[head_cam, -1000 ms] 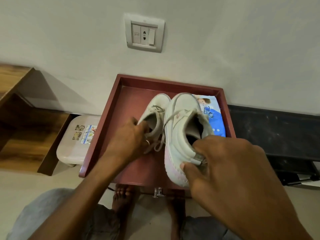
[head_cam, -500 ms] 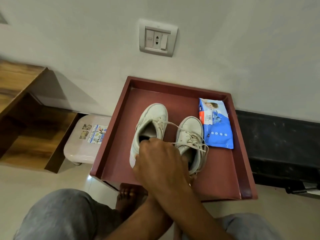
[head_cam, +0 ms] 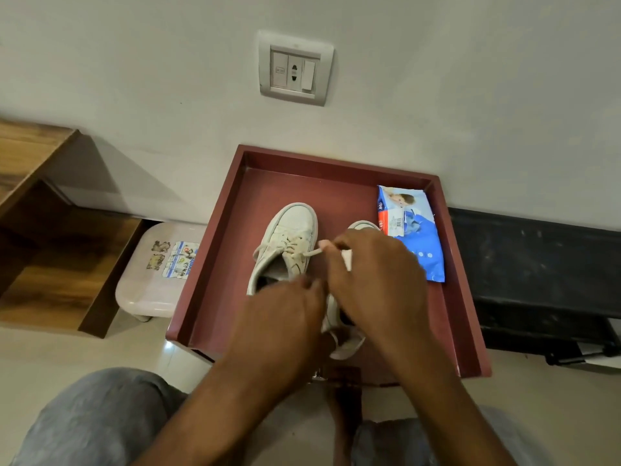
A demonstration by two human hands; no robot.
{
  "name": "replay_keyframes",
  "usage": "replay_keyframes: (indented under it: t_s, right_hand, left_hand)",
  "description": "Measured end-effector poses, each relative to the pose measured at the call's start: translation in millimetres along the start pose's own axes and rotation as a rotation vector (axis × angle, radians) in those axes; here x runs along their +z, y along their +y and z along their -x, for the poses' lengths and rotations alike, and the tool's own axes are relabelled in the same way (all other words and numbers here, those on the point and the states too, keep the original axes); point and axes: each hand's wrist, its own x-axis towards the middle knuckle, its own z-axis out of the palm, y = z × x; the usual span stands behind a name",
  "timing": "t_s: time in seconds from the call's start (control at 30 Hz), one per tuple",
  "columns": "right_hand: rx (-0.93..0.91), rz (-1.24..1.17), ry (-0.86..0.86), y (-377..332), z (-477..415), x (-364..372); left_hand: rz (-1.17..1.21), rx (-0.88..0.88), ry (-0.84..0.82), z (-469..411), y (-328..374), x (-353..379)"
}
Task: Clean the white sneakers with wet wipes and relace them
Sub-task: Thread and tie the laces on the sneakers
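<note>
Nearest to me, my left hand curls over the heel end of the left sneaker, its fingers blurred so I cannot tell what they grip, while my right hand covers most of the right sneaker and pinches a white lace between thumb and fingertip. Both shoes sit side by side, toes pointing away from me, in a dark red tray. Farther back on the right lies a blue pack of wet wipes (flat, near the tray's far corner), with a wall socket above.
</note>
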Motion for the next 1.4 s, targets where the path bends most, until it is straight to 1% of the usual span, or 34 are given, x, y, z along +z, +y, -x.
replay_keyframes:
  t_s: [0.03,0.07,0.1,0.13,0.17,0.23,0.27,0.3,0.37,0.43,0.53,0.6,0.7,0.83,0.97,1.0,1.07,1.13,1.17,1.2,1.23,1.33,1.4]
  right_hand:
    - [0.047,0.067,0.0,13.8,-0.1,-5.0]
    - [0.111,0.135,-0.034,26.5,1.2,-6.4]
    - [0.172,0.213,-0.127,37.1,3.3,-4.5]
    - [0.199,0.258,-0.204,48.2,4.7,-0.6]
    - [0.22,0.253,-0.292,55.1,6.4,0.2]
    - [0.22,0.163,-0.499,59.2,7.6,2.3]
    - [0.19,0.135,-0.571,57.6,7.7,4.7]
    - [0.154,0.139,-0.606,54.5,7.4,8.0]
    - [0.12,0.174,-0.556,46.5,4.2,13.1]
    - [0.147,0.195,-0.461,44.3,-2.0,20.4]
    - [0.136,0.165,-0.328,44.0,-13.6,34.5]
    - [0.13,0.131,-0.277,42.5,-21.5,40.3]
    - [0.157,0.101,-0.256,42.1,-30.7,41.1]
    - [0.182,0.133,-0.231,47.0,-35.5,41.9]
    - [0.188,0.178,-0.235,48.0,-36.7,37.6]
    - [0.176,0.209,-0.197,45.5,-36.1,34.9]
    - [0.101,0.211,-0.03,32.7,-33.1,30.3]
    - [0.003,0.028,0.129,12.4,-30.0,27.3]
    - [-0.032,-0.069,0.155,1.8,-29.5,27.4]
    - [-0.059,-0.118,0.146,-7.3,-29.2,30.5]
    - [-0.073,-0.116,0.111,-14.1,-28.6,35.0]
    - [-0.099,-0.016,-0.065,-18.2,-26.9,57.3]
    - [-0.122,-0.01,-0.137,-16.0,-26.0,68.8]
  left_hand:
    - [-0.09,-0.048,0.068,-4.2,-9.8,-10.0]
    - [-0.14,-0.079,0.153,-7.6,-18.9,-16.0]
    - [-0.182,-0.131,0.218,-12.4,-28.6,-20.2]
    - [-0.23,-0.196,0.228,-15.0,-38.0,-19.0]
    - [-0.239,-0.254,0.195,-18.8,-46.2,-17.4]
    - [-0.233,-0.337,0.047,-26.2,-60.3,-7.1]
    - [-0.23,-0.355,-0.005,-28.3,-64.7,-3.4]
    - [-0.238,-0.353,-0.038,-29.2,-67.0,-0.4]
    - [-0.25,-0.334,-0.081,-30.0,-67.8,4.2]
    - [-0.269,-0.326,-0.11,-31.3,-69.7,7.6]
    - [-0.263,-0.344,-0.099,-33.1,-76.4,6.9]
    - [-0.234,-0.328,-0.1,-32.6,-80.7,7.7]
    - [-0.164,-0.297,-0.133,-30.9,-81.1,8.3]
    - [-0.132,-0.302,-0.124,-29.9,-82.7,6.9]
    - [0.0,-0.31,-0.153,-34.1,-90.2,4.8]
    - [0.034,-0.305,-0.164,-35.7,-92.1,5.0]
    - [0.117,-0.347,-0.162,-38.5,-93.3,3.3]
    - [0.213,-0.444,-0.116,-41.5,-91.5,2.6]
    - [0.232,-0.492,-0.09,-43.0,-91.7,2.8]
    - [0.215,-0.525,-0.068,-43.9,-91.7,2.9]
    - [0.175,-0.547,-0.052,-45.3,-91.9,3.7]
    - [0.138,-0.584,-0.067,-50.8,-93.9,7.4]
    - [0.157,-0.598,-0.083,-55.8,-97.2,7.4]
